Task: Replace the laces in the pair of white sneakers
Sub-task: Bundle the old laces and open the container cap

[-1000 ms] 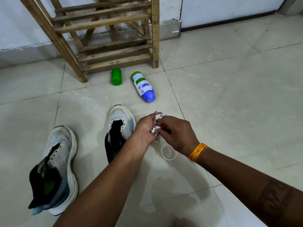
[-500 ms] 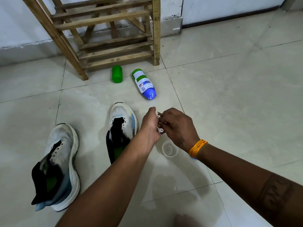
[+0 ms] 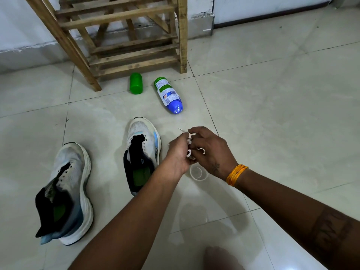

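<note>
Two white sneakers with black tongues and no laces stand on the tiled floor: one [image 3: 67, 193] at the left, the other [image 3: 143, 151] in the middle. Just right of the middle sneaker, my left hand [image 3: 178, 152] and my right hand [image 3: 211, 151] hold a bunched white lace [image 3: 189, 142] between them, fingers curled round it. One lace tip sticks out toward the upper left. Most of the lace is hidden inside the hands.
A small clear plastic cup [image 3: 198, 173] sits on the floor under my hands. A blue and white spray can [image 3: 169, 95] lies on its side beside its green cap [image 3: 136, 83]. A wooden rack [image 3: 120, 36] stands against the wall behind them.
Both hands have kept working the bunched lace, and a loose tip now pokes out at the upper left. The shoes, cup and can have not moved.
</note>
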